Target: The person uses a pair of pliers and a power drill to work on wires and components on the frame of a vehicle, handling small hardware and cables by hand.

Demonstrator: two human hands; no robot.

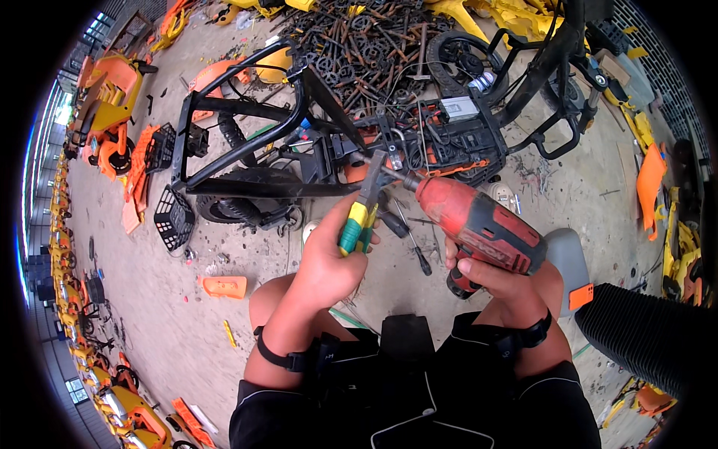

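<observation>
Red impact driver (479, 228) in the head view, right hand (497, 280) wrapped round its grip, nose out by the black scooter frame (247, 188); left hand (329, 262) clamped on pliers (361, 211) beside that nose. Looks like fastener work; next move calls for steady bracing.

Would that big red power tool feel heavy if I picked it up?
The red power tool would probably feel heavy for its size, judging by its thick body. Its casing looks hard, so it likely won't bend. It might tip nose-down, because its front reaches well past the right hand.
</observation>
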